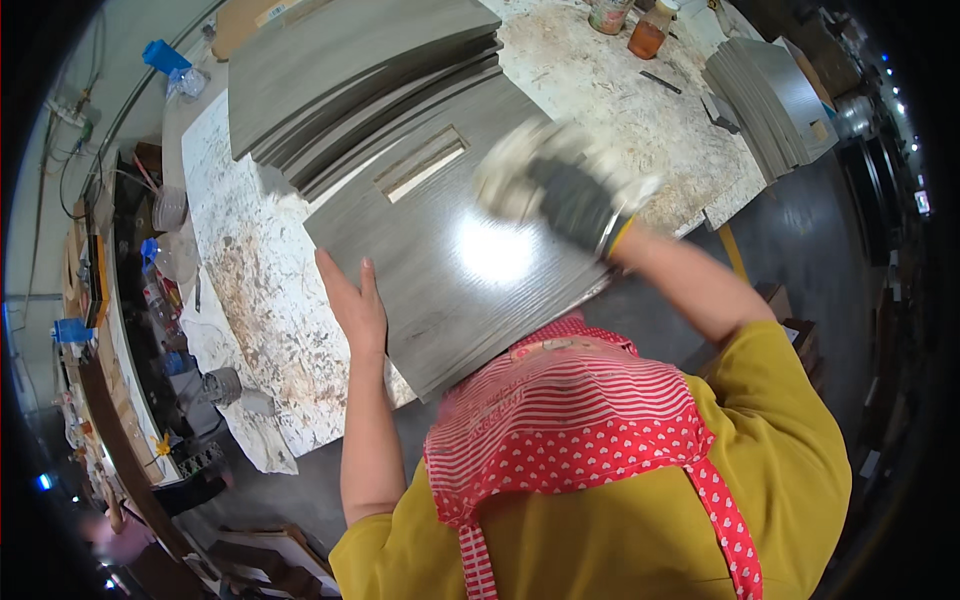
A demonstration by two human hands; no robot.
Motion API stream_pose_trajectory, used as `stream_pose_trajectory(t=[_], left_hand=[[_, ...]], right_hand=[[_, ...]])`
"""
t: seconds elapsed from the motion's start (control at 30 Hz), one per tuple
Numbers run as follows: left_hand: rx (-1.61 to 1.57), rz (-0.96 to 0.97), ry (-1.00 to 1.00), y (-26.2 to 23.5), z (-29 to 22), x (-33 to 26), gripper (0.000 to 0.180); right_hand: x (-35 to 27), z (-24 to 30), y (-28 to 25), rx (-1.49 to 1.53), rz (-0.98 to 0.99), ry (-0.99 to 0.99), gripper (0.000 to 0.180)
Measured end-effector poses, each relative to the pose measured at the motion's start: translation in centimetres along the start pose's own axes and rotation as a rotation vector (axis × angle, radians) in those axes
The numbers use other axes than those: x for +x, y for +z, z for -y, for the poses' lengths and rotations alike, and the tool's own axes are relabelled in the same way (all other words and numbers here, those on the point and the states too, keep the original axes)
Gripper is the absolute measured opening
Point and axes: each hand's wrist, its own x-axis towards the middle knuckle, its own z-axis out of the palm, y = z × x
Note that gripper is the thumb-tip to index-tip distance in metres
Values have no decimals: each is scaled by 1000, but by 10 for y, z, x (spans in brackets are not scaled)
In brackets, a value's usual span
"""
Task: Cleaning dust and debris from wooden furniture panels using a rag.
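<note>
A grey wood-grain panel (pixel 420 270) with a narrow rectangular cutout (pixel 424 165) lies on the table in front of me, a bright glare on its surface. My bare left hand (pixel 355 305) rests against the panel's left edge, fingers stretched and thumb apart. Over the panel's right part is my right hand (pixel 580 205), in a dark glove with a yellow cuff. It is closed on a bunched pale cloth (pixel 508 170), which is smeared by motion. Whether the cloth touches the panel I cannot tell.
Behind the panel rises a stack of similar grey panels (pixel 350 60); another stack (pixel 765 100) stands at the far right. The stained white table (pixel 260 320) also carries a jar of amber liquid (pixel 652 30) and a dark flat tool (pixel 660 82). Bottles (pixel 172 255) crowd the left side.
</note>
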Motion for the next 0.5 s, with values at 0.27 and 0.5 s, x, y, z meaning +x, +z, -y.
stream_pose_trajectory(t=[0.27,0.5], left_hand=[[-69,-40,60,-1,4,1,51],[-380,-67,-125,-23,16,-3,44]], right_hand=[[31,-38,-90,266,-76,372,26],[1,7,-26,107,-110,-294,26]])
